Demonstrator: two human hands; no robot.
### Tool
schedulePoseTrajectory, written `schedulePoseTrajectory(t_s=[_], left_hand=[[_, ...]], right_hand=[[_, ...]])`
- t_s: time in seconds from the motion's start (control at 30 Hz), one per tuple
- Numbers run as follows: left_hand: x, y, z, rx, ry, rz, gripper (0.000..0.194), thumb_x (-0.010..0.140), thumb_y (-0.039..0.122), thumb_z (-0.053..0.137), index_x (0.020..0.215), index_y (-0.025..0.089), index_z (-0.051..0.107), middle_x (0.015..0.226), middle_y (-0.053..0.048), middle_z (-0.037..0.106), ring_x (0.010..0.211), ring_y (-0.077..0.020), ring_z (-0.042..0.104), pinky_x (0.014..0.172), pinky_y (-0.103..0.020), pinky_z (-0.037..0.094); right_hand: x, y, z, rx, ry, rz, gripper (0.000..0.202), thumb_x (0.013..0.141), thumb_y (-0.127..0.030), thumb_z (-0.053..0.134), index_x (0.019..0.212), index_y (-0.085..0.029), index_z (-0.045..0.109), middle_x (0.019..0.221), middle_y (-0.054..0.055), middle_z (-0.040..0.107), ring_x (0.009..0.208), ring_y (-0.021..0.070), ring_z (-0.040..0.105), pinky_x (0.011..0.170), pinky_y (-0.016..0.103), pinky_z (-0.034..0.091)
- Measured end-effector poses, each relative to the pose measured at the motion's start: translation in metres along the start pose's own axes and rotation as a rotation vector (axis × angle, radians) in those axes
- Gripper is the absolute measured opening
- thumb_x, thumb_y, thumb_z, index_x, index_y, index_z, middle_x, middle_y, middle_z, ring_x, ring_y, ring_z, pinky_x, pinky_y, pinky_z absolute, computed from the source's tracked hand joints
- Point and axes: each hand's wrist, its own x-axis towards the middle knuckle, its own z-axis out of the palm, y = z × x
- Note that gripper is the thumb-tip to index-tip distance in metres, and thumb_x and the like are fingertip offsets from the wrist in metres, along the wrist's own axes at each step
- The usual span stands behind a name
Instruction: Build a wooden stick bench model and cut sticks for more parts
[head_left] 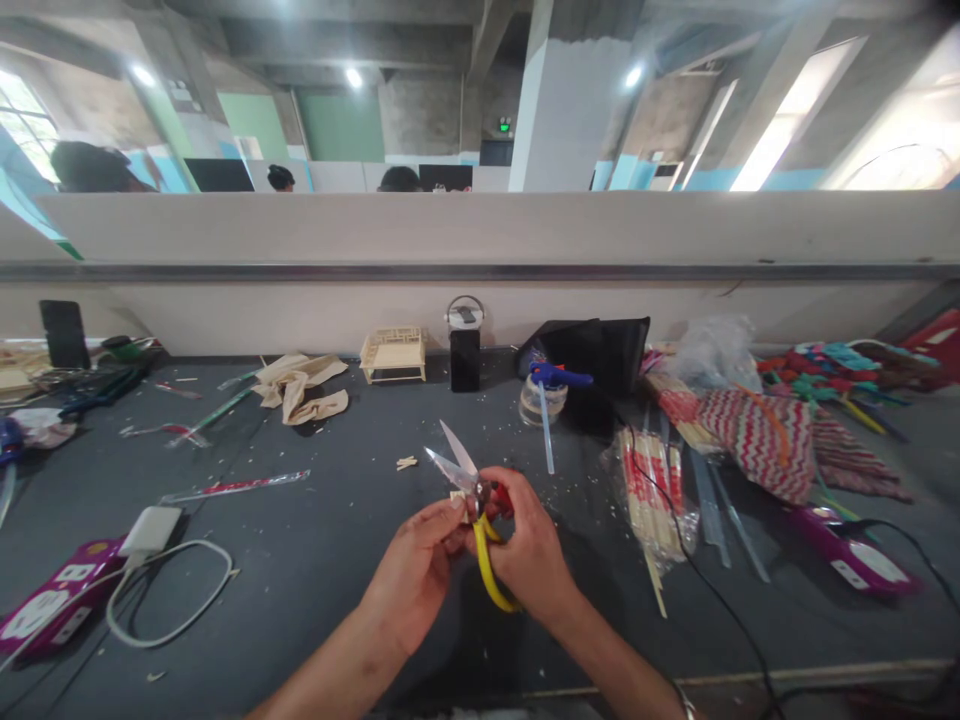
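Over the front middle of the dark table, my right hand (529,540) is closed around scissors (491,560) with yellow handles, their blades spread apart and pointing up and to the left. My left hand (420,560) pinches a small pale wooden piece (459,500) beside the scissors' pivot; fingers cover most of it. Whether the blades touch the piece, I cannot tell. Just beyond my hands lies a little pile of short cut sticks (406,463). Farther back stands a miniature bench (394,354) built of thin pale sticks.
A phone (465,360) stands upright at the back. Right of it, a blue glue gun (559,375) rests on a jar. Packs of chopsticks (651,490), knitted cloth (761,440) and a cable lie right. Crumpled brown paper (300,388) and a purple power strip (60,600) lie left.
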Motion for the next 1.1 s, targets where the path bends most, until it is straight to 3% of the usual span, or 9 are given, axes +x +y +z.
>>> schedulePoseTrajectory(t_s=[0.6, 0.77, 0.93, 1.1], left_hand=[[0.003, -0.007, 0.003, 0.062, 0.012, 0.053, 0.014, 0.068, 0.025, 0.075, 0.072, 0.012, 0.071, 0.071, -0.004, 0.068, 0.064, -0.0114, 0.058, 0.065, -0.022, 0.044], [0.003, -0.003, 0.0, 0.111, 0.035, 0.087, 0.019, 0.066, 0.029, 0.077, 0.073, 0.013, 0.071, 0.075, -0.005, 0.07, 0.067, -0.0128, 0.061, 0.066, -0.022, 0.046], [0.008, 0.001, -0.005, 0.083, 0.087, 0.054, 0.018, 0.066, 0.026, 0.077, 0.075, 0.012, 0.071, 0.08, -0.008, 0.072, 0.076, -0.0172, 0.065, 0.072, -0.024, 0.048], [0.008, -0.002, -0.005, 0.069, 0.048, 0.03, 0.016, 0.068, 0.024, 0.075, 0.075, 0.011, 0.072, 0.079, -0.008, 0.072, 0.069, -0.014, 0.063, 0.07, -0.023, 0.048]], right_hand=[[0.001, 0.004, 0.0, 0.082, 0.019, 0.052, 0.047, 0.064, -0.014, 0.065, 0.108, -0.022, 0.051, 0.096, 0.002, 0.058, 0.077, 0.0164, 0.056, 0.071, 0.029, 0.048], [0.003, 0.003, -0.007, 0.087, -0.063, 0.052, 0.047, 0.066, -0.019, 0.067, 0.11, -0.022, 0.05, 0.093, 0.002, 0.058, 0.076, 0.0161, 0.055, 0.071, 0.028, 0.048], [0.002, 0.004, -0.01, 0.025, -0.081, 0.071, 0.048, 0.066, -0.024, 0.07, 0.11, -0.022, 0.051, 0.095, 0.002, 0.058, 0.078, 0.0169, 0.056, 0.073, 0.03, 0.047], [0.001, 0.005, -0.007, 0.029, -0.041, 0.081, 0.048, 0.067, -0.025, 0.07, 0.111, -0.022, 0.05, 0.094, 0.002, 0.059, 0.077, 0.0163, 0.056, 0.073, 0.029, 0.047]])
